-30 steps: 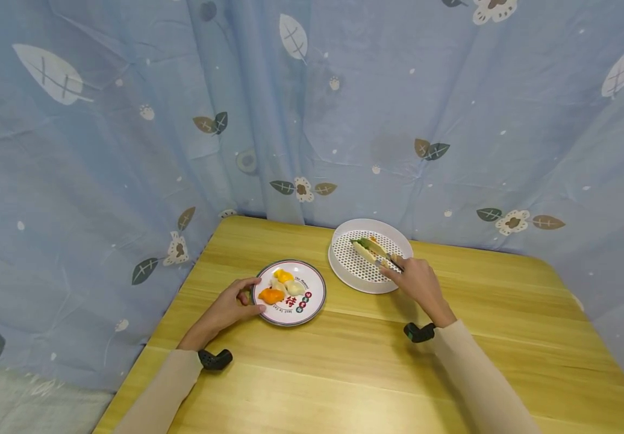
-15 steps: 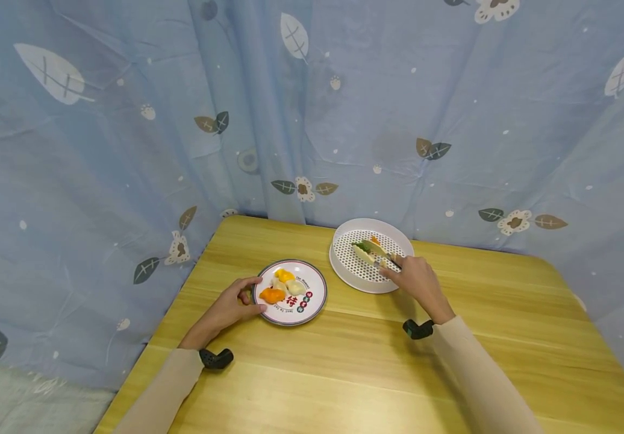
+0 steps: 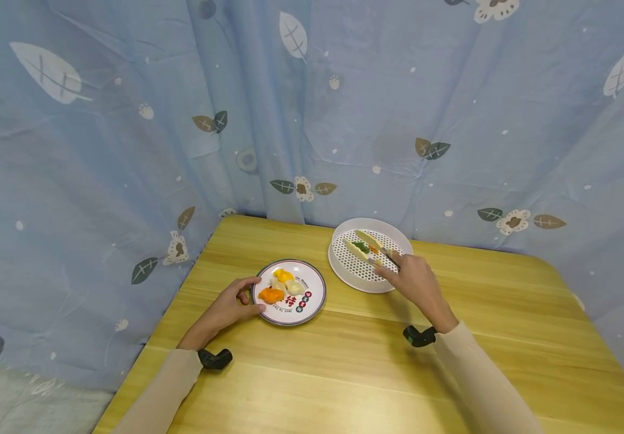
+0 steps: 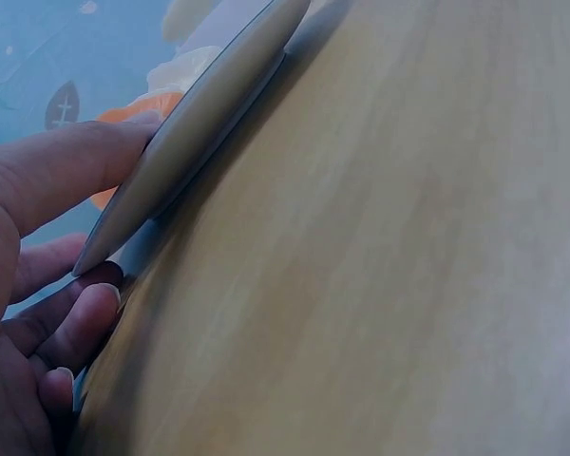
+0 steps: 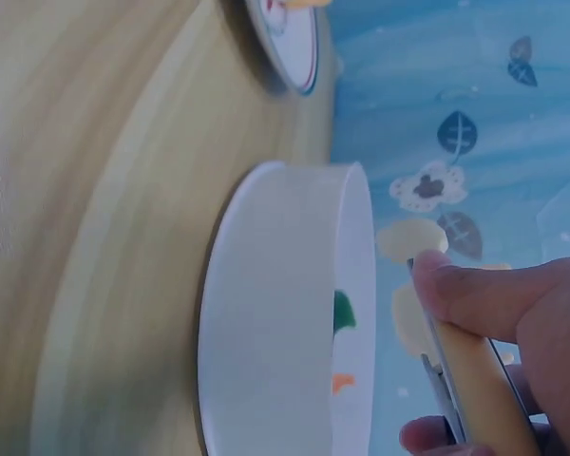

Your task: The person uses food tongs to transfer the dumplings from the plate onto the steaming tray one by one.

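Note:
My left hand (image 3: 229, 306) pinches the left rim of a round white plate (image 3: 313, 283), thumb on top and curled fingers below. Orange, yellow and pale dumplings (image 3: 271, 295) lie on it. In my right hand (image 3: 418, 282) is a pair of tongs (image 3: 375, 243) with broad pale tips, held over a white round basket with a perforated bottom (image 3: 339, 272). The tips stand apart, a green dumpling-like piece (image 3: 362, 247) showing between them. A small orange piece (image 3: 374, 249) lies beside it. From the right wrist, the tips (image 5: 410, 318) appear above the basket wall (image 5: 275, 313).
Both the plate and the basket rest on a wooden table (image 3: 312, 374). A blue patterned curtain (image 3: 366, 120) hangs along its back and left edges. Black wrist devices (image 3: 215, 360) sit on both wrists.
The tongs' tips have spread wider around the green piece, which shows more fully now. My right hand has shifted slightly left. The left hand and the plate stay put.

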Available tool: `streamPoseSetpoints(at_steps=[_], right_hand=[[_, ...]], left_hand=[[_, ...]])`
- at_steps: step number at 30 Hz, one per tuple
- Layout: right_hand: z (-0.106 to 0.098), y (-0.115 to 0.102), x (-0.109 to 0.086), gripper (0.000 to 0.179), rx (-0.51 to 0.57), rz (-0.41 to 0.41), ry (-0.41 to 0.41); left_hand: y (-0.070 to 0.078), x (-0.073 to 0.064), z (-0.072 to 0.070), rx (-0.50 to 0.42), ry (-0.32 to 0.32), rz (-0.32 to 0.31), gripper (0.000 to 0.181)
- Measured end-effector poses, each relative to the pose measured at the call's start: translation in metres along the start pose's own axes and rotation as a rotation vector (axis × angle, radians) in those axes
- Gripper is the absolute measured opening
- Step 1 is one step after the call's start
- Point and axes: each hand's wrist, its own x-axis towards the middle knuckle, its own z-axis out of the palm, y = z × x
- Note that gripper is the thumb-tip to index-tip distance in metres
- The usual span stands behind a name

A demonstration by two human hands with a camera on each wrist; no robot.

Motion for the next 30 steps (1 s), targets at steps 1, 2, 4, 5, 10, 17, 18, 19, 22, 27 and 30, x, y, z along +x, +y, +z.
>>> streamPoseSetpoints(at_steps=[1, 2, 4, 5, 10, 17, 18, 19, 22, 27, 30], right_hand=[[0.000, -0.002, -0.002, 0.064, 0.008, -0.011, 0.001], [0.000, -0.004, -0.003, 0.064, 0.018, -0.022, -0.001], [0.001, -0.007, -0.008, 0.064, 0.035, -0.037, -0.003], [0.003, -0.008, -0.010, 0.063, 0.037, -0.050, -0.004], [0.007, -0.017, -0.019, 0.062, 0.078, -0.093, -0.010], [0.014, -0.027, -0.029, 0.064, 0.101, -0.097, -0.023], [0.015, -0.028, -0.030, 0.064, 0.101, -0.101, -0.024], [0.015, -0.030, -0.031, 0.064, 0.099, -0.107, -0.022], [0.016, -0.035, -0.033, 0.063, 0.090, -0.131, -0.017], [0.021, -0.041, -0.038, 0.057, 0.087, -0.178, -0.015], [0.025, -0.044, -0.042, 0.050, 0.077, -0.200, -0.026]], left_hand=[[0.000, 0.000, 0.000, 0.001, -0.001, 0.002, 0.070], [0.001, 0.000, 0.000, -0.001, -0.002, 0.001, 0.070], [0.001, 0.000, 0.000, 0.004, -0.006, 0.003, 0.070], [0.001, 0.000, 0.000, 0.007, -0.007, 0.002, 0.070], [-0.001, 0.001, 0.000, 0.012, -0.005, -0.004, 0.070], [0.001, 0.000, -0.001, 0.006, -0.007, -0.015, 0.070], [0.002, 0.000, -0.002, 0.009, -0.009, -0.015, 0.070], [0.002, 0.000, -0.002, 0.011, -0.007, -0.019, 0.070], [0.003, 0.000, -0.002, 0.020, 0.001, -0.016, 0.070], [0.001, 0.001, -0.001, 0.014, 0.021, 0.000, 0.070], [-0.001, 0.001, 0.000, 0.012, 0.019, -0.004, 0.073]])
